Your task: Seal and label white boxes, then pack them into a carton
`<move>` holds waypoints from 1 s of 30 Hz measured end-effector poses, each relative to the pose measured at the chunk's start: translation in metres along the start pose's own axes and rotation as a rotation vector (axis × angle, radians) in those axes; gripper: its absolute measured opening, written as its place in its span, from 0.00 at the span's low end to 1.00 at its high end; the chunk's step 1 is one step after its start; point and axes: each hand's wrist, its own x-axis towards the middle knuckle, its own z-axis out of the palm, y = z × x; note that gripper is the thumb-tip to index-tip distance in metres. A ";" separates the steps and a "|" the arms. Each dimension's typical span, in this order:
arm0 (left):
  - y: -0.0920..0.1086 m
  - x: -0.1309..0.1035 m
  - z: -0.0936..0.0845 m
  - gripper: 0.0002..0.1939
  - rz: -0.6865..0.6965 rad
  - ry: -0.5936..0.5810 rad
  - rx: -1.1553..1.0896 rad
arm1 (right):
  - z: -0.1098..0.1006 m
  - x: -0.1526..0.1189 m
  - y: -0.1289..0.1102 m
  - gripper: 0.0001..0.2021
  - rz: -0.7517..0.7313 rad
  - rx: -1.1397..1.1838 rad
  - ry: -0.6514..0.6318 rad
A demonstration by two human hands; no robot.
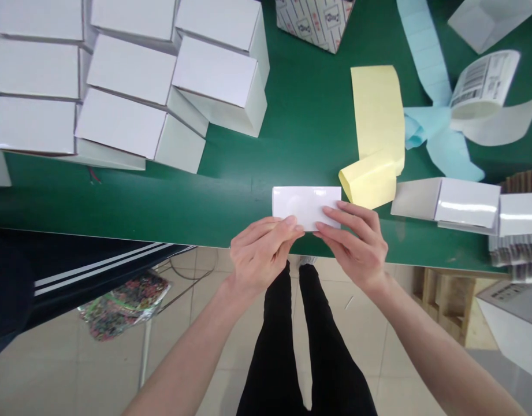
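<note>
At the front edge of the green table, a small white box [301,202] is between my hands, its glossy face turned up. My left hand [261,248] grips its near left edge, with the thumb on top and the other fingers curled under or beside it. My right hand [356,242] rests on the box's right end, two fingers lying stretched out on the face and the thumb near the front edge. Just beyond my right hand lies a curled strip of yellow backing paper [378,115]. The underside of the box is hidden.
Several white boxes [127,69] stand in rows at the back left of the green table [231,190]. At the right are a label roll [482,86], blue backing strips [430,52] and white boxes [467,202]. A printed box [313,20] stands at the back. Someone's dark striped sleeve [75,277] is at the left.
</note>
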 end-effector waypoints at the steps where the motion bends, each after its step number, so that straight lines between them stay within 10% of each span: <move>1: 0.000 -0.001 0.001 0.33 -0.007 0.003 0.002 | 0.003 -0.002 0.004 0.20 0.005 0.012 0.019; 7: 0.026 0.005 -0.011 0.25 -0.139 -0.047 -0.013 | 0.006 -0.005 0.008 0.17 0.023 0.028 0.055; 15: 0.069 0.015 -0.024 0.05 -0.907 -0.140 -0.335 | 0.006 -0.004 0.008 0.19 0.009 0.037 0.067; 30: 0.069 0.035 -0.014 0.09 -1.012 -0.241 -0.007 | 0.012 -0.004 0.012 0.21 -0.048 0.074 0.145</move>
